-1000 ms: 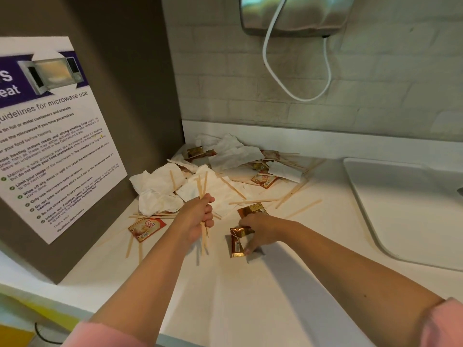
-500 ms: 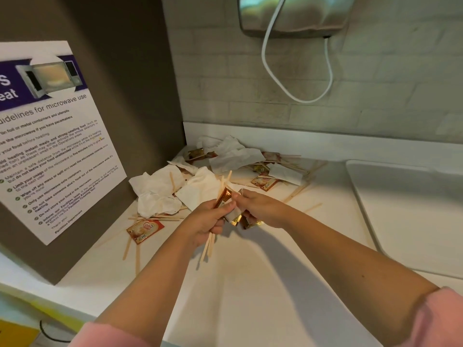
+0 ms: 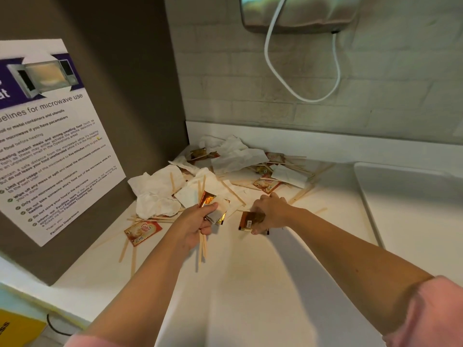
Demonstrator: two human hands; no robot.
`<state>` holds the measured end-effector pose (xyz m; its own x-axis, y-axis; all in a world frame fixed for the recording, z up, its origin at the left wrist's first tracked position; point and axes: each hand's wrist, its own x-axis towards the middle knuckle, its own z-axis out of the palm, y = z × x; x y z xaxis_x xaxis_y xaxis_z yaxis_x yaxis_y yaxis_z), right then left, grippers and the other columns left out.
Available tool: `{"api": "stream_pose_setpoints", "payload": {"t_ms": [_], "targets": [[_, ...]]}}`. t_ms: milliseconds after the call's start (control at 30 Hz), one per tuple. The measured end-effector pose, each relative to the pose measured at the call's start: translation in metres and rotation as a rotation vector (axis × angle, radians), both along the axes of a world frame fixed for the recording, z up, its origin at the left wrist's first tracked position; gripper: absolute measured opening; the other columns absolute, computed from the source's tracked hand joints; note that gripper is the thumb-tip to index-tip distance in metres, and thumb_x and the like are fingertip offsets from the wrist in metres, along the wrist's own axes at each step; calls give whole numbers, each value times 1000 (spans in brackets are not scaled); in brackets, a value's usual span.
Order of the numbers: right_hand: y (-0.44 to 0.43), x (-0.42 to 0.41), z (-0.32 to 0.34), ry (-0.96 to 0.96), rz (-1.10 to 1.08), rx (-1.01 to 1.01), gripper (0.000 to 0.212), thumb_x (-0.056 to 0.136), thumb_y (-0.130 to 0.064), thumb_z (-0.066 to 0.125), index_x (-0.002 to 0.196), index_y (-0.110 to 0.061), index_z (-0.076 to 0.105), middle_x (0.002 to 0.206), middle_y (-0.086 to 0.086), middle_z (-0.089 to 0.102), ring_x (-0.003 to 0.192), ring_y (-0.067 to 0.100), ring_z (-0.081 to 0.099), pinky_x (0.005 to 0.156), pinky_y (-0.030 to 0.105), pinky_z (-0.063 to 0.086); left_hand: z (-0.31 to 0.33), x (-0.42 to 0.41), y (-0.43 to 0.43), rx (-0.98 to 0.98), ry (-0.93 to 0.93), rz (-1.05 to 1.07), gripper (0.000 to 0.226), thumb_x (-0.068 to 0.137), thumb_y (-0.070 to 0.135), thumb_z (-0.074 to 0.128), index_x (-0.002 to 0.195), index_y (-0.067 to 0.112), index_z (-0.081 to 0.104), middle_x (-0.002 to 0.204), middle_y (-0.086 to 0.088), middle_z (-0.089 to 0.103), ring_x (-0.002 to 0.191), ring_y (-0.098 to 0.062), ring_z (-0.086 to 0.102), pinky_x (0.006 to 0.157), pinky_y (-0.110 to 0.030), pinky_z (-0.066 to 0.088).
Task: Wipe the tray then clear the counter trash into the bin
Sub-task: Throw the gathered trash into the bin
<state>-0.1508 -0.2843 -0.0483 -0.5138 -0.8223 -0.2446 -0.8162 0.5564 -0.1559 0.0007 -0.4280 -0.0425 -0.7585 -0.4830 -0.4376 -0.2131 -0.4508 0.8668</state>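
Note:
Trash lies heaped in the counter's back left corner: crumpled white napkins (image 3: pixel 155 194), wooden stir sticks (image 3: pixel 233 190) and red creamer packets (image 3: pixel 142 231). My left hand (image 3: pixel 194 224) grips a bundle of stir sticks and foil sachets (image 3: pixel 208 199), sticks poking out above and below the fist. My right hand (image 3: pixel 269 212) is down on the counter, fingers curled round a brown foil sachet (image 3: pixel 249 221) with a barcode. A white tray (image 3: pixel 413 209) sits at the right of the counter. No bin is in view.
A grey panel with a microwave guidelines poster (image 3: pixel 50 146) stands close on the left. A tiled wall (image 3: pixel 300 96) runs behind, with a metal wall unit (image 3: pixel 300 13) and a looping white cable (image 3: pixel 275 71). Bare white counter (image 3: pixel 238 284) stretches toward me.
My right hand has left the left hand, after passing sachets into it, and dropped to the counter onto another brown sachet. The left hand's bundle now includes sachets.

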Motion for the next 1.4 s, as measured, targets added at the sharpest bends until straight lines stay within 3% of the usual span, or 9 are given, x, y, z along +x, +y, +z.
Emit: {"api": "stream_pose_setpoints", "payload": {"t_ms": [267,367,533,667,800,1000,1100,1267,1400], "targets": [[8,1,-3,-33,25,79,50,91,-50,49,125,-13,47,122,7,51,114,24,43,94,37,29,-6,-5,3,25,-15,8,15,92,8,56,78,10,52,53,2,37,29,-2,23,31,-14,20],[9,3,-2,-65,-6,51,36,97,-44,42,115,-13,45,118,8,57,105,24,50,95,39,27,-8,-8,4,44,-20,8,16,92,9,55,77,10,51,56,0,37,29,-2,24,30,-15,21],[9,2,10,-319,-209,-335,29,102,-30,34,119,-9,45,116,9,59,104,23,55,85,30,41,-11,-12,4,85,-4,85,18,95,9,51,77,10,48,57,0,37,27,-2,27,30,-12,22],[3,12,22,-550,-287,-679,32,102,-29,33,121,-8,48,99,1,55,90,14,52,74,23,40,-12,-17,13,73,-5,75,17,97,10,48,80,12,46,62,-1,37,28,-1,27,30,-14,23],[-12,25,22,-623,-294,-717,28,102,-30,35,111,-6,47,79,-2,48,67,10,46,50,19,37,-6,-23,29,102,46,22,12,99,10,41,90,14,49,65,-3,46,29,-2,29,31,-14,23],[-19,32,14,-294,-296,-494,38,101,-33,34,115,-1,49,110,18,59,98,30,55,77,31,38,-3,-26,37,262,121,37,23,99,17,32,84,10,48,42,-1,46,26,-6,27,32,-15,24],[-21,36,13,-192,-290,-390,44,103,-34,28,116,-1,54,117,20,56,109,34,54,85,34,42,-3,-30,41,225,116,34,35,101,34,33,84,11,54,46,-1,45,27,-7,27,32,-14,24],[-24,49,19,-266,-357,-373,40,104,-22,24,129,-3,48,125,17,48,120,32,43,98,40,39,0,-37,49,99,36,43,54,90,60,39,75,10,54,56,-1,37,33,-7,27,34,-18,23],[-22,52,20,-311,-378,-447,35,101,-13,29,125,1,50,122,22,48,106,34,44,92,41,39,0,-43,53,4,-9,103,35,93,38,53,71,11,57,45,1,42,28,-5,31,31,-17,26]]}}
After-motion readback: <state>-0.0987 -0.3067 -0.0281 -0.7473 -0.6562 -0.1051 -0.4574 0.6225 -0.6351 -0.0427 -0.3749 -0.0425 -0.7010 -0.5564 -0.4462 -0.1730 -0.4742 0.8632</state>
